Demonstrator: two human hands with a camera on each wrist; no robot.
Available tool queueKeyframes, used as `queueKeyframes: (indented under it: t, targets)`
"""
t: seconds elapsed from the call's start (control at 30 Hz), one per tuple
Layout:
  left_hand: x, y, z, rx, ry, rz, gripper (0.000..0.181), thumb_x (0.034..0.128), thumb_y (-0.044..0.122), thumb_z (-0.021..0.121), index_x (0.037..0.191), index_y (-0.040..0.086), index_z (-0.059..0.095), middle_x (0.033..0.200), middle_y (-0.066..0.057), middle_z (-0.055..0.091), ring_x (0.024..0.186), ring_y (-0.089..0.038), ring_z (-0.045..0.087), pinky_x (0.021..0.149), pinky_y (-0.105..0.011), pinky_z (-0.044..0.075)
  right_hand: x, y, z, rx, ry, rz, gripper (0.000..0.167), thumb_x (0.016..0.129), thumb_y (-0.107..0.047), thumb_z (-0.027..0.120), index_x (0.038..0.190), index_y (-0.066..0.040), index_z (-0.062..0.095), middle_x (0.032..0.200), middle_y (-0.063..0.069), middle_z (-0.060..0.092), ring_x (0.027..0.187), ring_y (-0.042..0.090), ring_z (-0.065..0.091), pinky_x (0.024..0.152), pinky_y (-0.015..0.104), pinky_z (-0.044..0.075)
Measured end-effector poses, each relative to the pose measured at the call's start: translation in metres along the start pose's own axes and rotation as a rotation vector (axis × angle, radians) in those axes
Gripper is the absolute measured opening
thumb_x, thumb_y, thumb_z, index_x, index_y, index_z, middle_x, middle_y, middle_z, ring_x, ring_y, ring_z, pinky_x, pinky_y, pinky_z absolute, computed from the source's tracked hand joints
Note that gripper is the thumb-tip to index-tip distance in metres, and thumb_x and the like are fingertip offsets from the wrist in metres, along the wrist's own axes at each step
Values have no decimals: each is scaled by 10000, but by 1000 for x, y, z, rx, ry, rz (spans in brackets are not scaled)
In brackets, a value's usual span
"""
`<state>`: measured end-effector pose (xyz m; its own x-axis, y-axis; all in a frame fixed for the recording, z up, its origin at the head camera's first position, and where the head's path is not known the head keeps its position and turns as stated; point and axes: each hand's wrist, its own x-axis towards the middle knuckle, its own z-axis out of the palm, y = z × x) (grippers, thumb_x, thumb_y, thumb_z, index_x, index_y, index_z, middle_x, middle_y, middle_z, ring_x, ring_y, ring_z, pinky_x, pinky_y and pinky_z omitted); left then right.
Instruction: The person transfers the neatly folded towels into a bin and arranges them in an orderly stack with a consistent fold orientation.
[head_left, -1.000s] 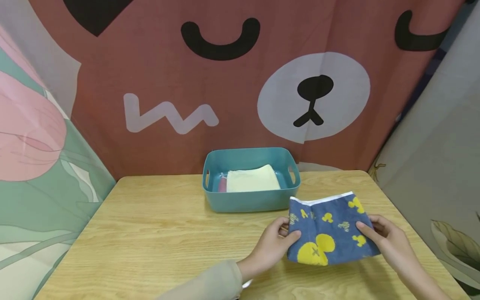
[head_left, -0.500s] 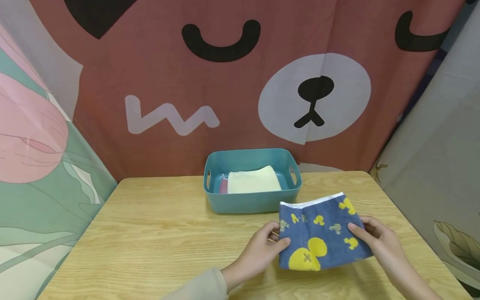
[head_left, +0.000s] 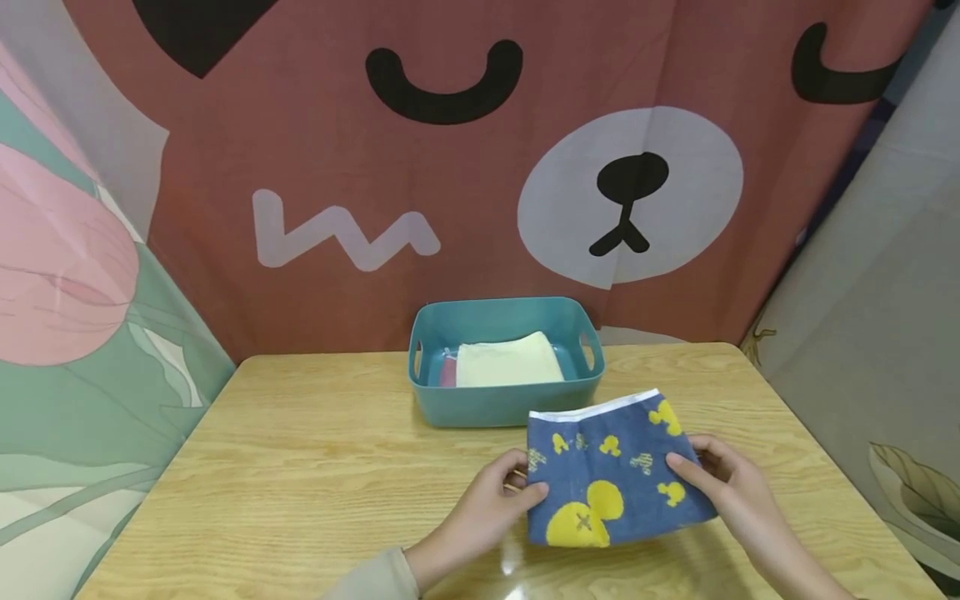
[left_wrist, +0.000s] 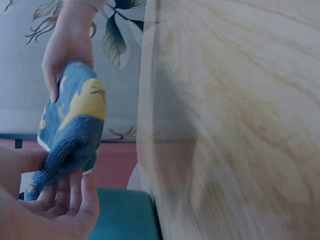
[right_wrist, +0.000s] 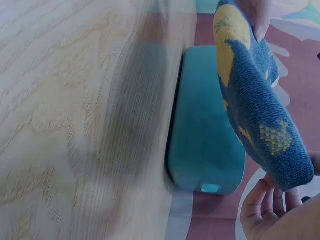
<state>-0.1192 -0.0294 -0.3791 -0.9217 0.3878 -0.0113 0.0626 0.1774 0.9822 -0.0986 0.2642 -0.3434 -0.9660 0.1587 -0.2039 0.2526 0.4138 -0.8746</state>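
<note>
A folded blue towel (head_left: 622, 467) with yellow mouse-head shapes and a white edge hangs above the table between both hands. My left hand (head_left: 491, 500) pinches its left side, thumb in front and fingers behind. On the opposite side my right hand (head_left: 731, 483) grips it the same way. Seen from the left wrist, the towel (left_wrist: 75, 117) is folded in layers and held off the wood. The right wrist view shows the towel's (right_wrist: 262, 110) thick folded edge, with fingers (right_wrist: 270, 205) under its near end.
Behind the towel, a teal basket (head_left: 502, 406) stands at the back of the wooden table (head_left: 315, 467). Inside lie a folded cream cloth (head_left: 510, 362) and something pink (head_left: 447, 372). A curtain with a bear print (head_left: 360, 158) hangs just beyond.
Both hands have carried the towel leftward across the front of the table, and slightly lower. Both grips stay as they were, and the basket has not moved.
</note>
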Motion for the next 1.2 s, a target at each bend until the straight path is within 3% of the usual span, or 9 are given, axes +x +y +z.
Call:
queueKeyframes:
  t: [0.37,0.6,1.2]
  targets:
    - [-11,-4,-15,-10,-2,5,212,940,121,666,1116,11,623,974,-50,632,875,-175,596,740,-280,528,-4,-10,20,19,-3,-19,509,938,-373,691,1271,-8,567,1098,33,600,907,113,563,755,247,506]
    - [-15,-10,-24,23,27,1,222,956,176,666,1109,20,634,982,-43,632,907,-182,593,761,-267,516,-6,-16,35,94,-11,-30,443,924,-315,718,1215,-2,598,1047,49,625,894,145,588,742,274,519]
    - [-25,-8,-53,69,60,12,270,964,196,662,1122,-20,627,973,-53,646,907,-193,590,772,-251,509,-4,-22,63,162,-40,-57,417,918,-278,727,1198,9,610,1059,65,646,945,157,596,802,246,508]
